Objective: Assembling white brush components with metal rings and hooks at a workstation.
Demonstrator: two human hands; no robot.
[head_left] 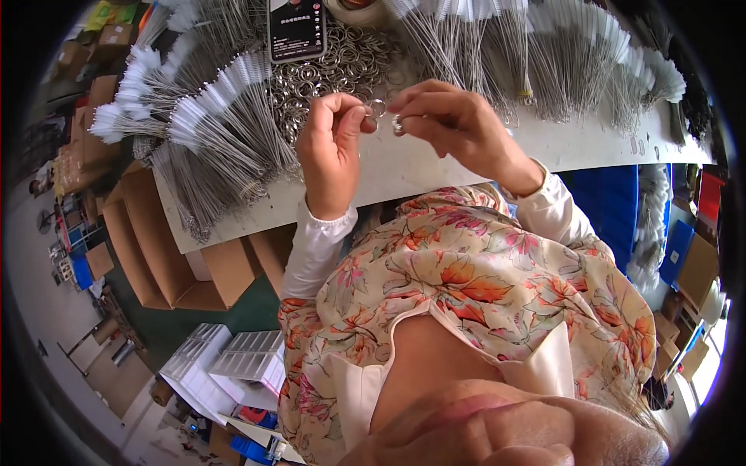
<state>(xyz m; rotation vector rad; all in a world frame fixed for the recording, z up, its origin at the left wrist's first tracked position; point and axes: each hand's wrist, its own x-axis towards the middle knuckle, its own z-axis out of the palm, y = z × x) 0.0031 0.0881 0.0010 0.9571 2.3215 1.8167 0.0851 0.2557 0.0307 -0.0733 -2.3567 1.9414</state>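
Head view. Item: small metal ring (377, 107), pinched between thumb and forefinger of the left hand (330, 151), fingers closed tight on it, held up above the white worktop (404, 167).
Item: second small metal ring (397, 124), clamped in the fingertips of the right hand (454, 124), just beside the first ring; whether the two rings touch cannot be told.
Beyond both hands: a heap of loose metal rings (342, 62) lying on the worktop.
Beyond the left hand, at the far edge of the heap: a dark phone (295, 29) with its screen lit.
To the outer side of the left hand: bundles of thin wire brushes with white bristle tips (210, 109), fanned across the worktop and over its edge.
Beyond the right hand and to its outer side: more bundles of the same wire brushes (544, 54).
Below the left hand, off the worktop: open brown cardboard boxes (171, 256), then white trays (233, 361) on the floor.
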